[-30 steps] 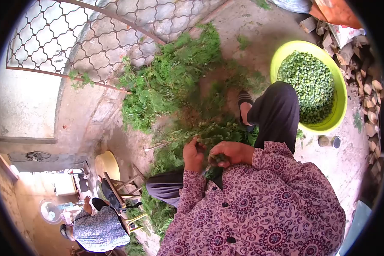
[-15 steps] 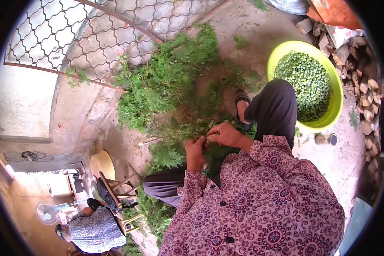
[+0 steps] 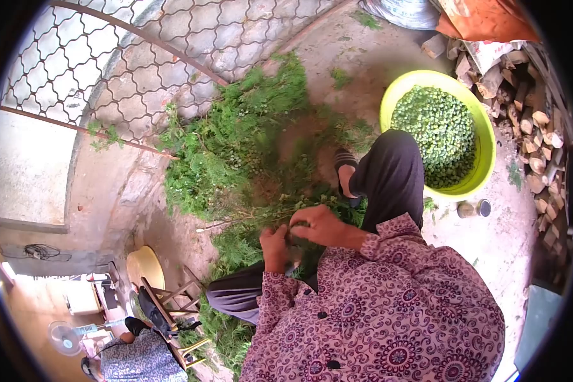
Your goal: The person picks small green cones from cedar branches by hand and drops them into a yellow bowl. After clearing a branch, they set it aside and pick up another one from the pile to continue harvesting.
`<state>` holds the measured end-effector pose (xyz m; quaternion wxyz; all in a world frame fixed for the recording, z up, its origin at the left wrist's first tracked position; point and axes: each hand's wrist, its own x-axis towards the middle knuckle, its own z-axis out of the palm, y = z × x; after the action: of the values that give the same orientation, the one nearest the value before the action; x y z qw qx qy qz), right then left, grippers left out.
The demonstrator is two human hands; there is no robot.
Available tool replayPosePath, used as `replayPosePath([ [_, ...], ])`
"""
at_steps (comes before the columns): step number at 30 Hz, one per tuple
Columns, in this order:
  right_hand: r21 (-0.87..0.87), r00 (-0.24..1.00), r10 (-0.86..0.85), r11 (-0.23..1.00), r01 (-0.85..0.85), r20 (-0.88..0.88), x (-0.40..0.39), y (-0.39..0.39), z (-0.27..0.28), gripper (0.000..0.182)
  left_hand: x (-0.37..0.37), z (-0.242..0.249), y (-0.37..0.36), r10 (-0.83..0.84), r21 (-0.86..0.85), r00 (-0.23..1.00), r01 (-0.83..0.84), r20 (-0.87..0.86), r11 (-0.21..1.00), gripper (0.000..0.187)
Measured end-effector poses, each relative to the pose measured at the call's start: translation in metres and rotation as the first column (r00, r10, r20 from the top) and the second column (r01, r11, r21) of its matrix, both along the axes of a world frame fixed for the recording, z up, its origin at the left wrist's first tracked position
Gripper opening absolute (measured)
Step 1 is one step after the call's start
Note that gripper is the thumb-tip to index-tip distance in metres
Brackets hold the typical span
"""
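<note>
My left hand [image 3: 275, 247] grips the stem of a leafy green branch [image 3: 261, 215] that lies across my lap and the ground. Just to its right, my right hand [image 3: 320, 224] pinches at the same branch, fingers closed around its small green pods. Both hands touch over the branch, between my knees. A big heap of cut green branches [image 3: 235, 137] spreads on the ground in front of me. To the right stands a lime-green basin [image 3: 485, 153] filled with picked green pods [image 3: 440, 130].
A metal lattice gate [image 3: 127, 57] stands behind the heap. Stacked firewood [image 3: 531, 108] lines the right side. A small tin [image 3: 472, 208] sits by the basin. Another person in a patterned top [image 3: 134, 360] sits at lower left near wooden chairs [image 3: 172, 305] and a fan [image 3: 67, 334].
My right hand went from my lap up to the branch, then settled beside my left hand. The view has shifted, so the basin and heap sit a little further left.
</note>
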<state>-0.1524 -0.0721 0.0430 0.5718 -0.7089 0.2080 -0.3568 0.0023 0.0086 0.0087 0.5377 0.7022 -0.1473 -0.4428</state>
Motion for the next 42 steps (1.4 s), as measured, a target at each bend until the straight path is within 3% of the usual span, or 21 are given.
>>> replayPosePath([
  [2, -0.193, 0.971, -0.239, 0.953, 0.234, -0.005, -0.023, -0.019, 0.038, 0.018, 0.011, 0.005, 0.001, 0.014, 0.012, 1.000, -0.014, -0.007, 1.000, 0.009],
  [3, -0.335, 0.923, -0.383, 0.872, 0.356, -0.017, -0.040, -0.034, 0.055, 0.018, 0.019, 0.010, 0.002, -0.077, 0.050, 0.996, 0.074, 0.053, 0.996, 0.008],
  [5, 0.176, 0.861, -0.482, 0.873, 0.455, 0.160, -0.071, -0.057, 0.058, 0.014, 0.033, 0.021, 0.004, -0.164, 0.098, 0.980, 0.153, 0.112, 0.983, 0.008],
  [8, 0.156, 0.643, -0.741, 0.670, 0.726, 0.194, -0.134, -0.094, 0.057, 0.019, 0.042, 0.049, 0.001, -0.297, 0.142, 0.942, 0.276, 0.154, 0.950, 0.009],
  [10, -0.182, 0.479, -0.873, 0.458, 0.870, 0.094, -0.176, -0.118, 0.040, 0.023, 0.048, 0.060, 0.000, -0.313, 0.112, 0.938, 0.299, 0.146, 0.948, 0.008],
  [11, -0.657, 0.306, -0.952, 0.232, 0.717, -0.001, -0.199, -0.130, 0.027, 0.033, 0.051, 0.067, 0.001, -0.312, 0.110, 0.939, 0.298, 0.146, 0.948, 0.008],
  [12, -0.697, 0.239, -0.953, 0.301, 0.651, -0.188, -0.219, -0.143, 0.002, 0.043, 0.054, 0.074, 0.001, -0.365, 0.136, 0.915, 0.345, 0.171, 0.929, 0.009],
  [13, -0.757, 0.064, -0.914, 0.370, 0.539, -0.401, -0.238, -0.145, -0.019, 0.049, 0.056, 0.080, -0.001, -0.416, 0.160, 0.888, 0.389, 0.197, 0.907, 0.010],
  [15, -0.858, -0.093, -0.921, 0.310, 0.410, -0.377, -0.253, -0.143, -0.029, 0.040, 0.059, 0.092, -0.003, -0.442, 0.173, 0.861, 0.410, 0.253, 0.896, 0.010],
  [17, -0.637, 0.161, -0.858, 0.476, 0.607, -0.488, -0.266, -0.150, -0.030, 0.025, 0.061, 0.100, -0.002, -0.478, 0.206, 0.825, 0.433, 0.301, 0.878, 0.010],
  [19, -0.590, 0.227, -0.907, 0.406, 0.698, -0.355, -0.244, -0.148, -0.011, 0.014, 0.064, 0.107, -0.005, -0.501, 0.171, 0.805, 0.471, 0.317, 0.865, 0.007],
  [21, -0.311, 0.434, -0.832, 0.538, 0.784, -0.345, -0.214, -0.144, 0.017, 0.012, 0.057, 0.124, -0.012, -0.505, 0.160, 0.804, 0.479, 0.316, 0.863, 0.006],
  [23, -0.153, 0.703, -0.647, 0.758, 0.634, -0.295, -0.186, -0.141, 0.040, 0.012, 0.052, 0.137, -0.016, -0.503, 0.150, 0.804, 0.481, 0.317, 0.864, 0.005],
  [25, -0.272, 0.830, -0.491, 0.864, 0.424, -0.265, -0.147, -0.126, 0.067, 0.013, 0.049, 0.145, -0.018, -0.552, 0.189, 0.768, 0.519, 0.326, 0.834, 0.010],
  [29, -0.324, 0.947, -0.056, 0.945, -0.052, -0.316, -0.070, -0.110, 0.066, 0.027, 0.038, 0.155, -0.024, -0.633, 0.232, 0.684, 0.591, 0.362, 0.772, 0.011],
  [32, -0.329, 0.943, -0.037, 0.941, -0.078, -0.330, -0.025, -0.112, 0.026, 0.033, 0.029, 0.163, -0.023, -0.635, 0.210, 0.655, 0.610, 0.410, 0.764, 0.012],
  [35, -0.320, 0.917, -0.230, 0.939, 0.122, -0.325, 0.001, -0.134, -0.001, 0.035, 0.022, 0.174, -0.022, -0.658, 0.201, 0.629, 0.642, 0.415, 0.740, 0.012],
  [37, 0.180, 0.991, 0.119, 0.978, -0.106, -0.067, 0.006, -0.140, -0.004, 0.034, 0.021, 0.179, -0.020, -0.698, 0.255, 0.555, 0.669, 0.453, 0.698, 0.015],
  [38, 0.177, 0.991, 0.119, 0.978, -0.106, -0.066, 0.007, -0.139, -0.007, 0.034, 0.026, 0.178, -0.019, -0.696, 0.254, 0.554, 0.669, 0.456, 0.699, 0.015],
  [40, 0.392, 0.986, 0.165, 0.909, -0.139, -0.033, 0.007, -0.130, 0.004, 0.031, 0.042, 0.170, -0.016, -0.644, 0.213, 0.605, 0.630, 0.468, 0.747, 0.016],
  [42, 0.385, 0.984, 0.168, 0.913, -0.135, -0.053, 0.013, -0.130, 0.000, 0.031, 0.055, 0.166, -0.016, -0.634, 0.258, 0.576, 0.601, 0.516, 0.756, 0.013],
])
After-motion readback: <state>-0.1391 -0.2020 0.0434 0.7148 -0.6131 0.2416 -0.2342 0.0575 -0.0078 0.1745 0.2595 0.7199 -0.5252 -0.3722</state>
